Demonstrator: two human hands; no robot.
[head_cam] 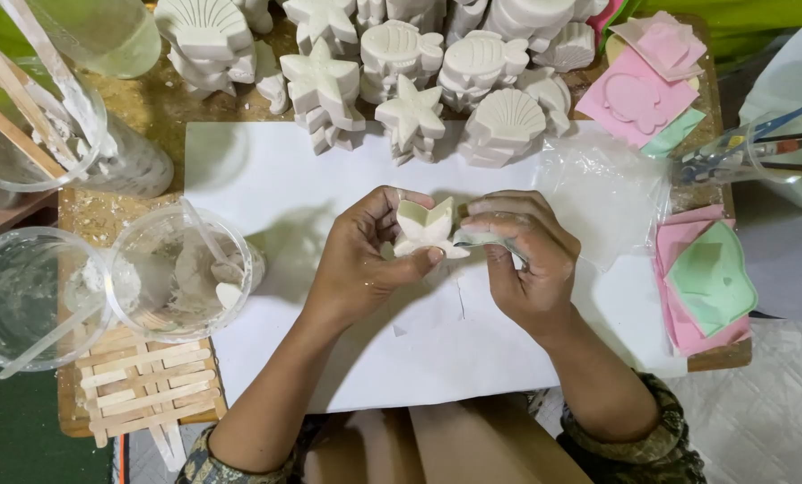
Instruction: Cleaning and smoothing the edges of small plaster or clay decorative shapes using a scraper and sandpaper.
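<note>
Packaging: one clear plastic bag, crumpled and see-through, lying flat on the white paper sheet toward its far right corner, just beside the stacked white plaster shells and near the pink moulds. Labels, signs, screens: none in view

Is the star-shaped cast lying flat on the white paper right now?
No, the star-shaped cast is held up above the white paper by the left hand.
</note>
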